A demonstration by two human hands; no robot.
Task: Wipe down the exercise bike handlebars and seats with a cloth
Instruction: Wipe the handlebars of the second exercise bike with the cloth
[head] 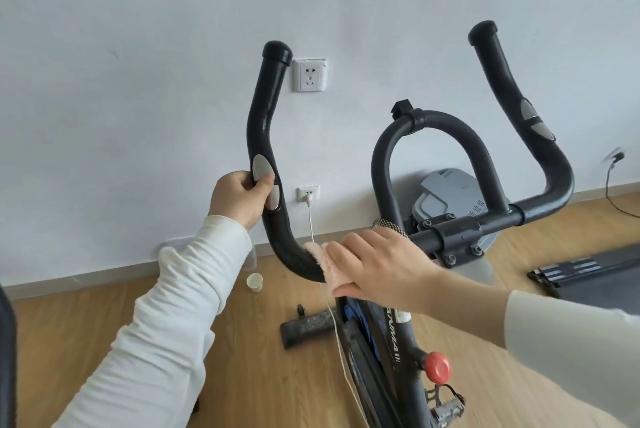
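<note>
Left hand [242,197]: curls round the left horn [263,109] of the handlebars at its silver sensor pads, thumb on the upper pad, apparently steadying the bar
Right hand [377,265]: closes over the cloth [320,261], fingers laid across the top and thumb beneath, clamping it round the tube
Cloth: pale pink and fluffy, wrapped on the low bend where the left horn curves into the crossbar, just below the left hand
Step in hand: rubbing that lower bend, by the look of the grip
Done so far: hard to judge, since the black foam looks equally scuffed all over and no stretch reads as clearly cleaned
Left to do: likely the right horn [502,81], the centre loop [381,164] and the crossbar beyond the clamp, with neither hand near them
Seat: out of view, so its state cannot be told
Progress: probably early, with one part of one bar under the cloth
Nearby: a white cable [311,220] hangs from a wall socket behind the bars, and a paper cup [254,283] stands on the floor
</note>
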